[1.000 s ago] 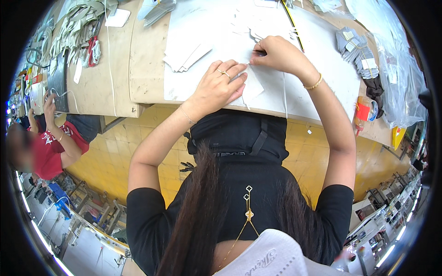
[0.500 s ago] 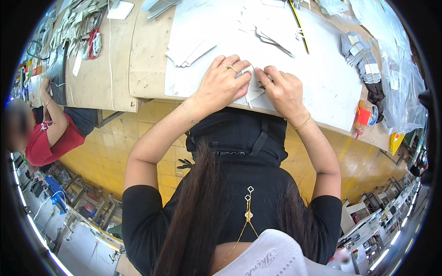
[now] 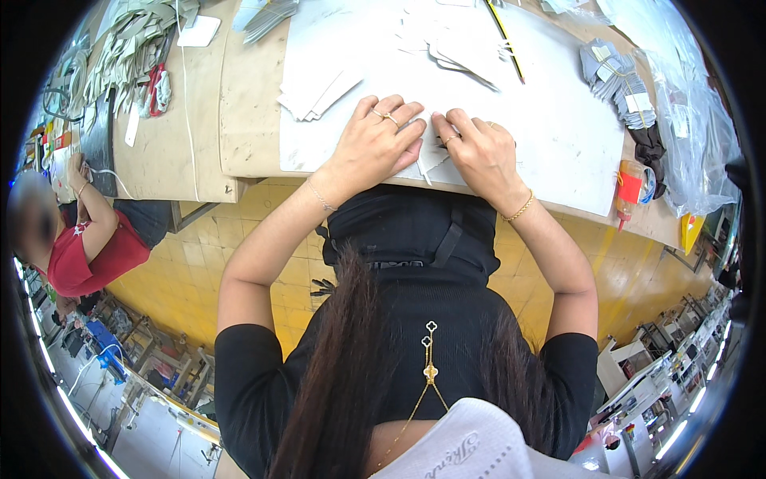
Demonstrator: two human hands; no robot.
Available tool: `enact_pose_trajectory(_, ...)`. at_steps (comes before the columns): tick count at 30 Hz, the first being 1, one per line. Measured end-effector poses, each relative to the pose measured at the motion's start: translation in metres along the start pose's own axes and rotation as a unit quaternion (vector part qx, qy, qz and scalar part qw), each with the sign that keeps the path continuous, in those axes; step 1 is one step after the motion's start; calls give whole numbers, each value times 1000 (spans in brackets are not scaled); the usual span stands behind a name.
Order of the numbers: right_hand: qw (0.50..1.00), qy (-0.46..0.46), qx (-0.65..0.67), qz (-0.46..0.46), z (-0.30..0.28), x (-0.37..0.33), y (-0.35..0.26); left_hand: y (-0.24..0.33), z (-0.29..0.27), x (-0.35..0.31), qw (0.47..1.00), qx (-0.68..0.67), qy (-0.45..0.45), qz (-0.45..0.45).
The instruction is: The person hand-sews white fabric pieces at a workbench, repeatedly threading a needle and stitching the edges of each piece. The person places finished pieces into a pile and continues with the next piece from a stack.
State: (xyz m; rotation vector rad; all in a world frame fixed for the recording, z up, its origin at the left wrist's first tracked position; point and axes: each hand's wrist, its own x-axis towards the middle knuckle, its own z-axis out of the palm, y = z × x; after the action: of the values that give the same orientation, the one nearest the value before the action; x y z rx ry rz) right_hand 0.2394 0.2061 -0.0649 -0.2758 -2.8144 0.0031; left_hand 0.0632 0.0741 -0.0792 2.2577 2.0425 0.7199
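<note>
My left hand [image 3: 379, 137] and my right hand [image 3: 482, 152] are close together at the near edge of the table, fingers curled inward. Between them lies a small white flat piece [image 3: 428, 166], mostly covered by the fingers, with a narrow end showing near the edge. Both hands are closed on this piece, fingertips a little apart. Left of my left hand, several white cut pieces [image 3: 321, 94] are fanned out on the white sheet [image 3: 550, 152]. Beyond my hands rests a second loose stack of white pieces [image 3: 459, 60].
A yellow-and-black pencil [image 3: 506, 41] lies at the far side. To the right are banded grey bundles [image 3: 616, 73], clear plastic bags [image 3: 694, 144] and a red-banded bottle [image 3: 629, 191]. Red-handled scissors [image 3: 154, 89] and heaped strips [image 3: 136, 48] lie left, near a person in red [image 3: 92, 247].
My fingertips have drawn slightly apart over the small white piece. The whole view has shifted a little; the stacks and tools keep their places on the table.
</note>
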Motion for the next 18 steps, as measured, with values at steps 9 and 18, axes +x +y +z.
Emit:
enact_pose_trajectory(9,999,-37,-27,-18,-1,1,-6,-7,1,3,1000,-3,-7,-14)
enact_pose_trajectory(18,999,-13,-31,-32,1,0,-9,-13,2,5,996,39,11,-83)
